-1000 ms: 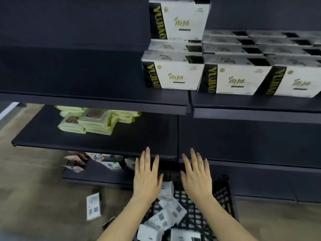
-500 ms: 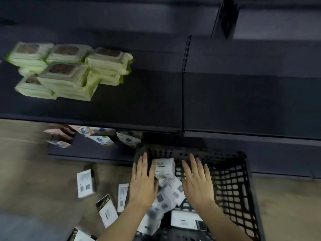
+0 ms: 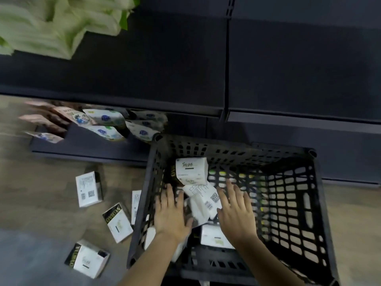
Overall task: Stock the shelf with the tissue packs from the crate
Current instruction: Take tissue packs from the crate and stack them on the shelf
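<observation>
A black slotted crate [image 3: 292, 203] stands on the floor in front of the dark shelf [image 3: 144, 75]. Several white tissue packs with black and gold ends lie in its left half; one pack [image 3: 191, 171] stands at the far side, another [image 3: 203, 200] lies between my hands. My left hand [image 3: 171, 213] reaches into the crate with straight fingers, flat over the packs at the left wall. My right hand [image 3: 236, 211] is spread open just right of the middle pack. Neither hand holds anything.
Several more tissue packs [image 3: 88, 188] lie scattered on the wooden floor left of the crate. Green wipe packs [image 3: 51, 23] are piled at the shelf's far left. Pouches [image 3: 103, 129] fill the bottom shelf left of the crate.
The view has tilted down from the upper shelves to the crate. Both hands have gone from above the crate's rim down into it, fingers still straight.
</observation>
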`<action>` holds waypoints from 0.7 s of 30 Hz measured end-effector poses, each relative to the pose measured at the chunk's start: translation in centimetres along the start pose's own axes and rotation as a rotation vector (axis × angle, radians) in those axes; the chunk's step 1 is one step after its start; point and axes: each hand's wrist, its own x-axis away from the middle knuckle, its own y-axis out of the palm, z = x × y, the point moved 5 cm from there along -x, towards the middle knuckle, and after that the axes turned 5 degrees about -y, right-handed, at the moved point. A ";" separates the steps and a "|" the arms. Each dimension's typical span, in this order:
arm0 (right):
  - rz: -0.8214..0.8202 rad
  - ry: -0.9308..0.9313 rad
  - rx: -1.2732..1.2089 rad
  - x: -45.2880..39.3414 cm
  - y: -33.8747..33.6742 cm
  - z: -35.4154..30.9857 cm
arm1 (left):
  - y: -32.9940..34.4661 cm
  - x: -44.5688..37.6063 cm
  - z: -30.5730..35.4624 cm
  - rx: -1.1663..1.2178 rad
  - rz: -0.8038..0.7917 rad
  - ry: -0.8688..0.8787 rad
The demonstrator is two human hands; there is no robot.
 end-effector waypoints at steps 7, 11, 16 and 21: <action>0.011 0.012 0.023 2.1 2.0 -1.3 | 2.6 0.2 0.0 -0.051 -0.361 -0.143; -0.003 0.036 -0.004 3.1 2.4 -1.8 | 3.2 0.4 -0.3 -0.100 -0.506 -0.190; -0.013 0.026 -0.006 3.9 2.4 -2.2 | 3.2 0.4 -0.6 -0.077 -0.553 -0.233; -0.009 0.025 -0.010 4.2 2.0 -2.2 | 2.9 0.4 -0.8 -0.031 -0.514 -0.260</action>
